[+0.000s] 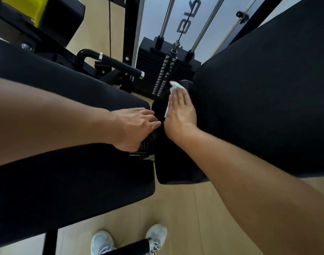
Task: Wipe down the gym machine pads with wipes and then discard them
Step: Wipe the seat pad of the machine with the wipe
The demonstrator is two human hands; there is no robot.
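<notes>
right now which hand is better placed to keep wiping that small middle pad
Right. The right hand already lies flat on the white wipe, pressing it to the small middle pad. The left hand has no wipe; it only rests at the seat pad edge.

We saw a light wood-plank floor (179, 214) carrying everything. Two white sneakers (102, 242) stood on it at the bottom edge, toes pointing up-frame, with a black foam roller (131, 246) of the machine between them, possibly resting just above the floor; we couldn't tell. A black post (49, 242) under the seat pad (65, 184) ran down toward the floor at lower left. Farther back the black weight stack (153, 70) and black frame (128, 30) stood on the same planks.
</notes>
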